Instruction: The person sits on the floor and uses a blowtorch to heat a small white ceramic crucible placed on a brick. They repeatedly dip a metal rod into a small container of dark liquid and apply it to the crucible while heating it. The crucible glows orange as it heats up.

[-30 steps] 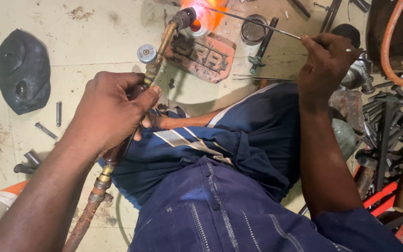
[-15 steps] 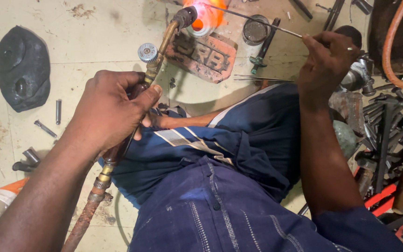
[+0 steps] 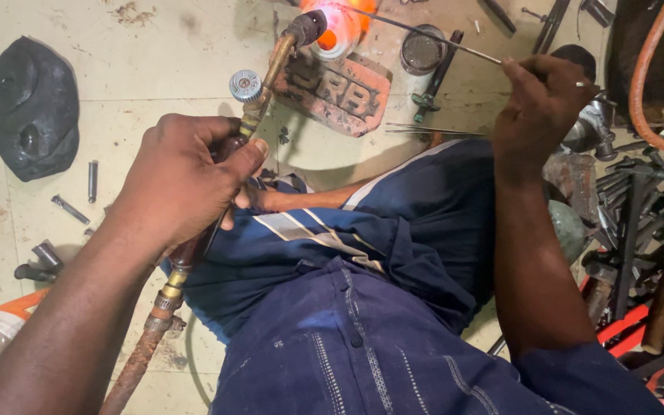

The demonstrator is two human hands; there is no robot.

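Barely anything has shifted since the earlier frames: both hands keep the same pose, glow at the torch tip about the same.

Left hand (image 3: pixel 182 180) clenched round the brass torch (image 3: pixel 259 100) handle, thumb just below the knurled valve knob (image 3: pixel 245 84). Hose fitting runs down past the wrist toward the bottom edge. Torch nozzle points up and away at a glowing orange workpiece (image 3: pixel 340 27) on the floor (image 3: pixel 117 46), top centre.

Right hand (image 3: pixel 543 104) pinches a thin filler rod (image 3: pixel 424 34); rod runs up-left, its tip at the hot spot, meeting the flame.

Steady hold on both suggests heat and rod are kept on the same joint; work looks mid-way, not finishing.

Outward: reddish cast metal plate (image 3: pixel 340 88) lies just below the glow, a round dark tin (image 3: pixel 422 50) beside it. Black crumpled cap (image 3: pixel 28 107) far left, loose bolts near it. Orange hose (image 3: pixel 643 84) and a pile of dark tools (image 3: pixel 639 223) at right. Blue coveralls (image 3: pixel 363 307) fill the foreground.
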